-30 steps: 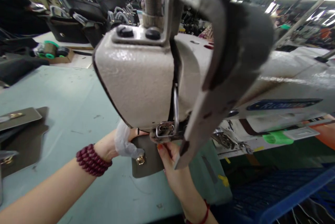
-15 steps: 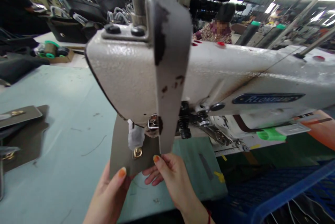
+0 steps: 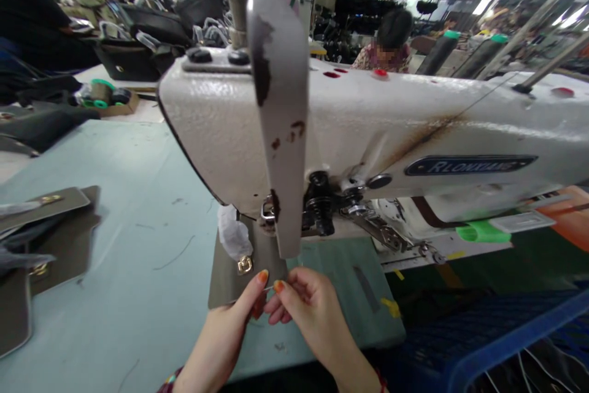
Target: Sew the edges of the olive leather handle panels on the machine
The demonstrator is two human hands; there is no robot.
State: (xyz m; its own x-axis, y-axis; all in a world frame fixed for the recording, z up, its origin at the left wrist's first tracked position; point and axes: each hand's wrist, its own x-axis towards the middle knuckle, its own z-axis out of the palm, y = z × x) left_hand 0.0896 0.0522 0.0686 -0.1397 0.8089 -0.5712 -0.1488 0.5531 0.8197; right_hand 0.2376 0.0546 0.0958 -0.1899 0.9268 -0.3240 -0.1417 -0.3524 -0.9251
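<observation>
Two hands [image 3: 221, 335] [image 3: 317, 313] are pinching a flap [image 3: 225, 282] over a green counter [image 3: 131, 197]; beyond their fingers [image 3: 251, 295], bags [image 3: 124, 61] and a "RLONXIANG" machine [image 3: 216, 114] are standing.

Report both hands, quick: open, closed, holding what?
Left hand: closed, holding the near edge of the gray panel.
Right hand: fingers curled, thumb by the same edge; whether its grip is closed cannot be told.

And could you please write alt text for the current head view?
A person's left hand and right hand at the near edge of a grey panel with a gold clasp, partly hidden by an industrial sewing machine; more panels lie at left on the green table.
</observation>
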